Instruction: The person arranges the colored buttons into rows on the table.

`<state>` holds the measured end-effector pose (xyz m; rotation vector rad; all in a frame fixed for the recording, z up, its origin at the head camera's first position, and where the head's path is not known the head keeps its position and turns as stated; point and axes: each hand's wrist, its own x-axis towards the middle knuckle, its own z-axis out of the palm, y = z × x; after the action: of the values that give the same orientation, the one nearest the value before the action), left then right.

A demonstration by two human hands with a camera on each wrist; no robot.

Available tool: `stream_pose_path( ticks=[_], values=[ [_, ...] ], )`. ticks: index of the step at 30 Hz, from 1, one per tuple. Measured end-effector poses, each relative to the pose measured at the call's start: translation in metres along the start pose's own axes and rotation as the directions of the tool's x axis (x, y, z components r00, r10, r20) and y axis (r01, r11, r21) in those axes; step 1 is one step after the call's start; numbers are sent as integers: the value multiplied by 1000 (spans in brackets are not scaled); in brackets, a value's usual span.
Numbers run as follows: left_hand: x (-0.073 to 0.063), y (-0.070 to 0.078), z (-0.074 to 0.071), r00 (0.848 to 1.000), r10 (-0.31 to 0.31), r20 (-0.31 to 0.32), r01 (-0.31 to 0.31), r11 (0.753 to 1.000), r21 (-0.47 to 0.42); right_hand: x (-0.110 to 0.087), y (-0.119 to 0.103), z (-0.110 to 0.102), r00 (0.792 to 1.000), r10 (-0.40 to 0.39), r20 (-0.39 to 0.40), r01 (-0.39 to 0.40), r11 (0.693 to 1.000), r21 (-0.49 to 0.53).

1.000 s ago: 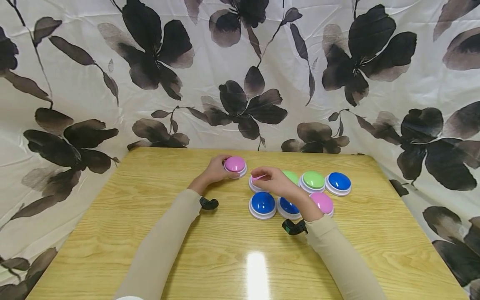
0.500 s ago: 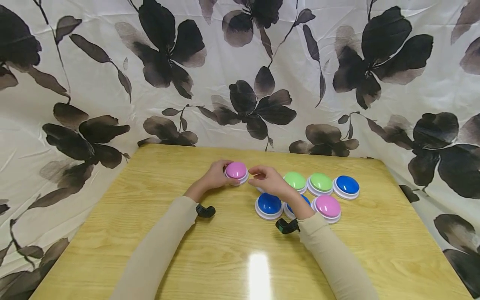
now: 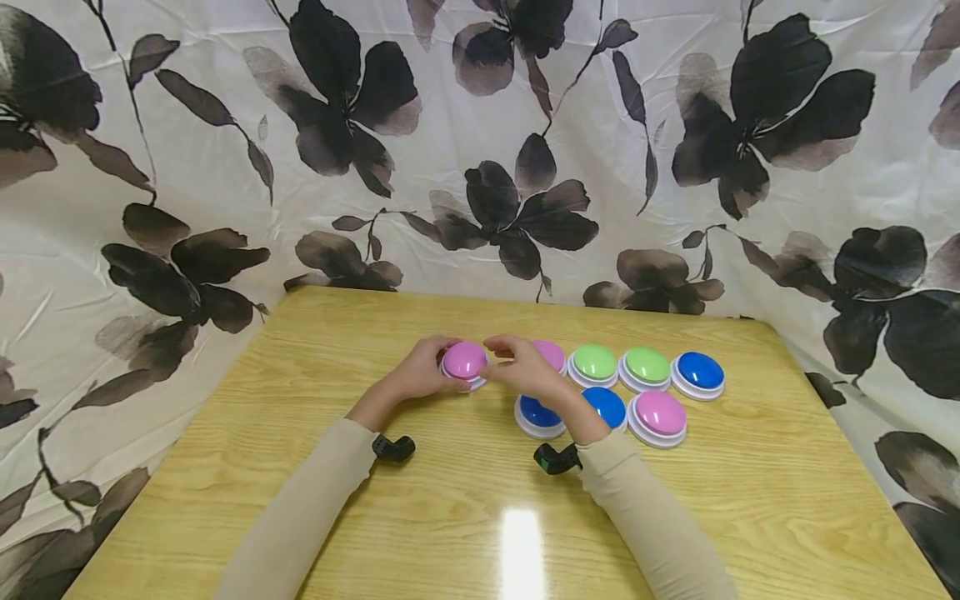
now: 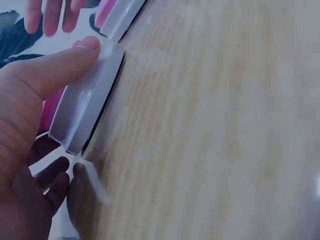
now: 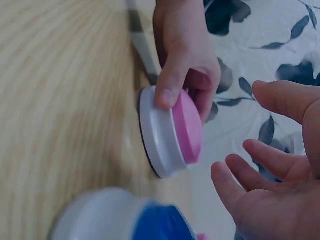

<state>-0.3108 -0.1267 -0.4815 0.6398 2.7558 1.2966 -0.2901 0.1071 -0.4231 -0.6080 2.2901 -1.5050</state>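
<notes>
My left hand grips a pink push button with a white round base, left of the other buttons. In the left wrist view its thumb presses the side of the base, and the other fingers reach round the far side. My right hand hovers just right of that button with its fingers spread and loosely bent. The right wrist view shows a gap between this hand and the held button. Behind the right hand, a second pink button is partly hidden.
Green buttons and a blue button continue the back row rightward. In front stand two blue buttons, partly covered by the right hand and wrist, and a pink button. Floral cloth hangs behind the wooden table.
My left hand has drawn its pink button nearer to me and slightly left. My right hand has moved left off the second pink button, toward the held one. The head view has shifted slightly.
</notes>
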Motion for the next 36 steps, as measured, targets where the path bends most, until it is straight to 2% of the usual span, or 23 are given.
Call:
stream_pose_path(
  ticks=[8, 11, 14, 19, 27, 32, 36],
  values=[
    [-25, 5, 0, 999, -40, 16, 39, 999, 31, -9, 3, 21, 998, -42, 54, 39, 998, 52],
    [-32, 6, -1, 999, -28, 15, 28, 999, 17, -13, 2, 28, 997, -43, 65, 39, 997, 66],
    [-37, 8, -3, 1000, -19, 13, 19, 1000, 16, -16, 2, 34, 998, -38, 59, 37, 999, 15],
    [-43, 12, -5, 999, -16, 43, 15, 1000, 24, -17, 3, 39, 1000, -24, 14, 26, 993, -114],
    [-48, 13, -11, 991, 3, 135, -2, 1000, -8, -16, 10, 42, 999, -45, 10, 45, 992, -114],
    [-50, 8, -13, 989, -20, 149, 29, 998, -59, -13, 15, 48, 999, -34, 3, 34, 988, -149],
    [-51, 5, -12, 989, -32, 146, 41, 998, -56, -12, 18, 52, 1000, -11, -25, 6, 985, -172]
  ],
)
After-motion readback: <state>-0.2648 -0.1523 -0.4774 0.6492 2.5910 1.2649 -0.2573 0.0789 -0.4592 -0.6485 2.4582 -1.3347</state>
